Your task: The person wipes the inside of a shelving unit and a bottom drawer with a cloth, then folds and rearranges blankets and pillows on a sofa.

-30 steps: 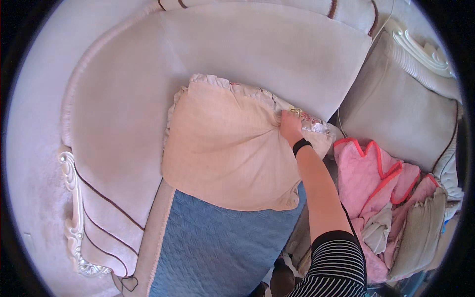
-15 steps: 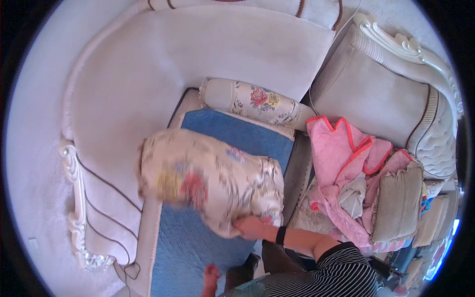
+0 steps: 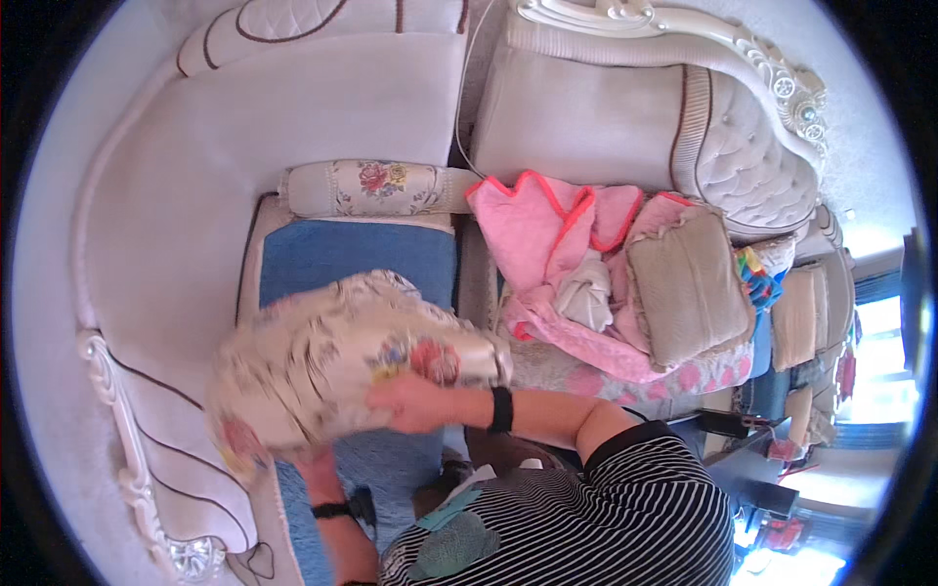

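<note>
My right hand pinches the floral cushion ahead, likely light, soft, best edge-held; whether my left hand grips, I can't tell.

Motion blurs the cream, rose-patterned fabric cushion, most at its left end. It hides part of the blue quilted seat cover. The left bare hand has indistinct fingers. The black-and-white striped shirt is cut off below.

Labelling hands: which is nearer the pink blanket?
Right. The right hand, on the cushion, is left of the pink blanket; the left hand, at the cushion's lower edge, is farther left.
</note>
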The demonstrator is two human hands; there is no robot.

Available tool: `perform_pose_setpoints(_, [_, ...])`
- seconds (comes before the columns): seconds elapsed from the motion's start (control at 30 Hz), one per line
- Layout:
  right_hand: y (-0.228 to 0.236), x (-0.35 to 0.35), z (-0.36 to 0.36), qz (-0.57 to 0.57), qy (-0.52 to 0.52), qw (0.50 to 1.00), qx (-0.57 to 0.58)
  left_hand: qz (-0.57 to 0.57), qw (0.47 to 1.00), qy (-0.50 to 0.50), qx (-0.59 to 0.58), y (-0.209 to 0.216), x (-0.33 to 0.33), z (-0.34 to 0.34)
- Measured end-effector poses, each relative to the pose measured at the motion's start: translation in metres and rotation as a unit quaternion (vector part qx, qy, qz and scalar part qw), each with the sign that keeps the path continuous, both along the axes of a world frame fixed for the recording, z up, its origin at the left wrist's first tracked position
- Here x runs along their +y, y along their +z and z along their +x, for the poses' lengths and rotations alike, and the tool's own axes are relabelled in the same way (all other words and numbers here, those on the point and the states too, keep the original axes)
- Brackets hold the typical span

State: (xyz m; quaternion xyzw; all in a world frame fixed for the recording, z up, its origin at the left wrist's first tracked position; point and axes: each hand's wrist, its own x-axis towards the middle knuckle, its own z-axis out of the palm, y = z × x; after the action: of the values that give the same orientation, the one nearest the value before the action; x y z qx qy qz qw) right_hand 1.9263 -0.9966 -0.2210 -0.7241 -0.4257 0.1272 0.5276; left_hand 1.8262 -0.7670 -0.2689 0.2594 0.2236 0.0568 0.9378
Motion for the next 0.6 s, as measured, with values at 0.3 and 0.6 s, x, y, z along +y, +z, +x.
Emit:
perform_pose_setpoints(0.3, [0.241,-0.232,0.026,-0.171,-0.413,0.872,-0.197,0.27,0.888,-0.274,-0.253,0.122,-0.176,0.12])
perform_pose_setpoints(0.6, [0.364,-0.682,0.0,-0.649,-0.648,0.289,-0.277,0.56,0.673,-0.476,-0.08,0.04,-0.217,0.051])
